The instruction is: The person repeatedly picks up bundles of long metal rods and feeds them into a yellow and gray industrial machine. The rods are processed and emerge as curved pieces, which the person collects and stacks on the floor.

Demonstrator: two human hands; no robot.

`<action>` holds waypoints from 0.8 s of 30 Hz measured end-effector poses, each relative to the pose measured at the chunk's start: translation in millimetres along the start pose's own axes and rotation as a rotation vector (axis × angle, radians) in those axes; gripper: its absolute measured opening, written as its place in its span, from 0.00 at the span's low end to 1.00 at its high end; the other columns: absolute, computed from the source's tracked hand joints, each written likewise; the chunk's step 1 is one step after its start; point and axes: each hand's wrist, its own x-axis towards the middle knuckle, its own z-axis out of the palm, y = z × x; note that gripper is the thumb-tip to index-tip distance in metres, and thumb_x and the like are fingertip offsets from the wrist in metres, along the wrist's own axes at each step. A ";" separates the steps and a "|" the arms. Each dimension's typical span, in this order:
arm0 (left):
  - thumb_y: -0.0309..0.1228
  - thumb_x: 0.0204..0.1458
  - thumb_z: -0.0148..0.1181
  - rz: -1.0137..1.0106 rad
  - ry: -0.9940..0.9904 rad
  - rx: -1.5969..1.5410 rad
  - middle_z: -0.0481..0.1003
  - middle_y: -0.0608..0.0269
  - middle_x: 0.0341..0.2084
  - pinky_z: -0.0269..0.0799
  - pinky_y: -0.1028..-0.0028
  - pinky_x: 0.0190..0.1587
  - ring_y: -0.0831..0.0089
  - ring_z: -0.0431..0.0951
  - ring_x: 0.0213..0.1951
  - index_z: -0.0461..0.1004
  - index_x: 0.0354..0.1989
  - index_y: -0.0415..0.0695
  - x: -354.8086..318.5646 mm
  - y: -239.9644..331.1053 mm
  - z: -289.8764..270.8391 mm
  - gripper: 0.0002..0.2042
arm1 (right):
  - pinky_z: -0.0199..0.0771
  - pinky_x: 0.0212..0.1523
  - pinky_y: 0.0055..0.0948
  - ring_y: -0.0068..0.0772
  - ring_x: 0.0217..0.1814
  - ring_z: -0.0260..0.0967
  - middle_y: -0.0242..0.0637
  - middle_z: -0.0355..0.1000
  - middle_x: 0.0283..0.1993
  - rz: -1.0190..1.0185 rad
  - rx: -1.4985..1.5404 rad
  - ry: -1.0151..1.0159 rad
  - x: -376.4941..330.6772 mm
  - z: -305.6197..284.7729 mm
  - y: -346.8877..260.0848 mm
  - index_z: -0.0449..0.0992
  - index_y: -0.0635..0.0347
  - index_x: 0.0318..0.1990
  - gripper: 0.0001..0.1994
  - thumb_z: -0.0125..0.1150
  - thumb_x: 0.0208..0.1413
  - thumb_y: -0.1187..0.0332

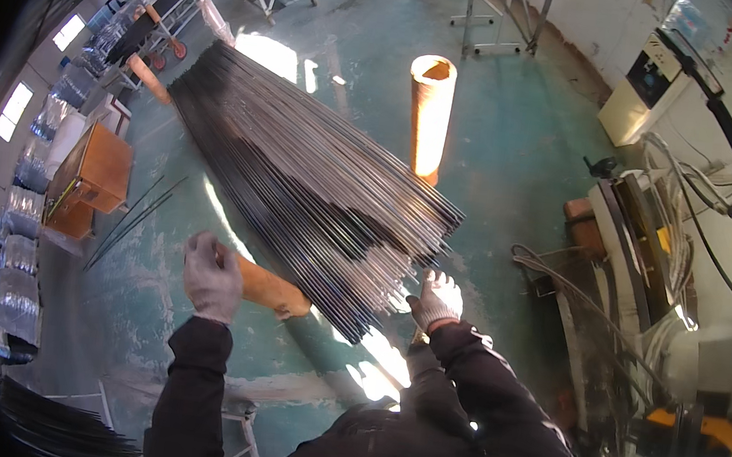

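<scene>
A wide bundle of long, thin dark rods point(283, 159) stretches from the far left toward me, its near ends fanned out unevenly. My left hand point(211, 281), in a pale glove, is raised beside the end of an orange-brown tube point(272, 290). Its fingers curl in toward the thumb; whatever they may hold is too small to make out. My right hand point(438, 299), gloved too, is at the near rod ends with its thumb apart from the fingers. Whether it touches the rods is unclear. The tube crosses under the bundle's near left side.
An upright orange-brown tube point(430, 118) stands behind the rods. Left are a brown wooden cabinet point(94, 172) and a few loose rods point(134, 218) on the floor. Machinery with cables point(646, 254) lines the right; a water dispenser point(643, 89) is beyond. More rods point(63, 429) lie lower left.
</scene>
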 end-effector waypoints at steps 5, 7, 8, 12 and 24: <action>0.27 0.60 0.65 -0.208 -0.017 0.139 0.78 0.43 0.52 0.81 0.48 0.48 0.38 0.83 0.47 0.75 0.49 0.39 23.6 20.0 28.9 0.11 | 0.69 0.72 0.49 0.51 0.74 0.68 0.45 0.73 0.68 -0.019 -0.250 -0.012 154.8 29.6 -17.7 0.70 0.62 0.71 0.43 0.80 0.57 0.42; 0.26 0.59 0.66 -0.134 0.019 0.164 0.79 0.43 0.52 0.82 0.48 0.48 0.38 0.83 0.47 0.75 0.48 0.39 27.6 19.0 34.6 0.11 | 0.71 0.68 0.48 0.49 0.69 0.70 0.46 0.73 0.63 -0.030 -0.284 -0.002 192.8 45.7 -17.6 0.69 0.65 0.68 0.36 0.74 0.64 0.49; 0.25 0.58 0.66 -0.100 0.034 0.173 0.79 0.43 0.52 0.82 0.48 0.49 0.38 0.83 0.47 0.75 0.48 0.39 28.5 17.4 37.3 0.11 | 0.75 0.64 0.47 0.50 0.66 0.72 0.47 0.75 0.59 0.032 -0.354 -0.013 210.7 53.6 -19.7 0.72 0.63 0.62 0.23 0.66 0.67 0.60; 0.23 0.56 0.67 -0.141 0.028 0.288 0.80 0.42 0.52 0.83 0.48 0.49 0.38 0.84 0.49 0.76 0.48 0.39 26.8 12.4 44.3 0.12 | 0.84 0.59 0.47 0.51 0.62 0.78 0.50 0.80 0.57 -0.062 -0.300 -0.168 226.6 64.5 -7.0 0.80 0.60 0.54 0.12 0.58 0.69 0.66; 0.21 0.56 0.66 -0.160 0.112 0.278 0.81 0.46 0.50 0.83 0.50 0.43 0.41 0.85 0.43 0.77 0.46 0.40 31.7 20.6 49.2 0.10 | 0.86 0.58 0.51 0.59 0.55 0.86 0.56 0.87 0.48 -0.016 -0.120 -0.512 291.7 18.3 10.5 0.90 0.59 0.47 0.16 0.76 0.60 0.56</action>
